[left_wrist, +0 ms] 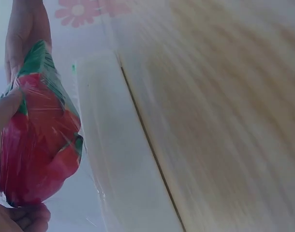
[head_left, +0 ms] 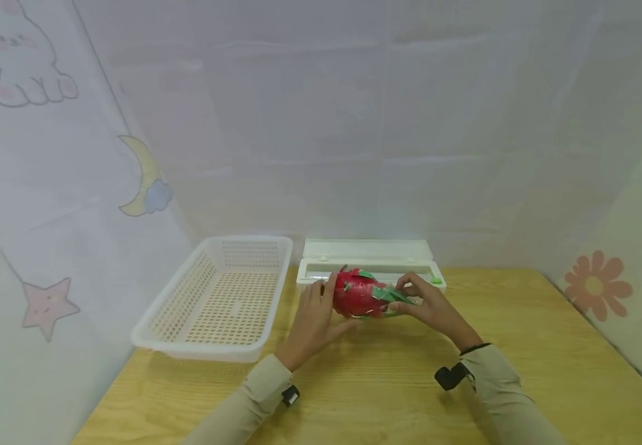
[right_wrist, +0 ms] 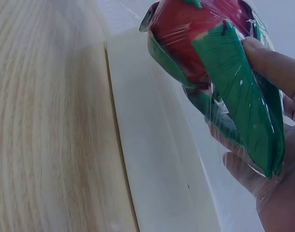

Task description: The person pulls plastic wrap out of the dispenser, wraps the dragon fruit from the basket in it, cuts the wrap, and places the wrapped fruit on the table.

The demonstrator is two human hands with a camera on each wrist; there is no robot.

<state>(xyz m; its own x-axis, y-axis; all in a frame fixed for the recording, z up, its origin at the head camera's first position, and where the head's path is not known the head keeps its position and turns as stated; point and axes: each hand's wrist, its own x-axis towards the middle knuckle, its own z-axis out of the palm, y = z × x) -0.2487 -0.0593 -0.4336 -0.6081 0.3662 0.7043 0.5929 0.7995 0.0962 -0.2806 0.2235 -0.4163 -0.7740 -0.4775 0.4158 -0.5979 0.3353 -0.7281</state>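
Curved around a round, glossy, film-wrapped red fruit [head_left: 354, 295], the left grip [head_left: 311, 318] holds its body, fingers well parted, while the right grip [head_left: 431, 304] pinches its pointed green leaves [right_wrist: 234, 87]. Right by it lies a long white box [head_left: 302, 274], lid [head_left: 368, 249] raised. A mesh basket [head_left: 156, 315] stands left; the wood-grained bench [head_left: 505, 321] runs rightward to its edge.

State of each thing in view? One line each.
dragon fruit: wrapped in clear film, held by both hands
left hand: holding the red end
right hand: gripping the green end
white box: lid open
white basket: upright, open-topped
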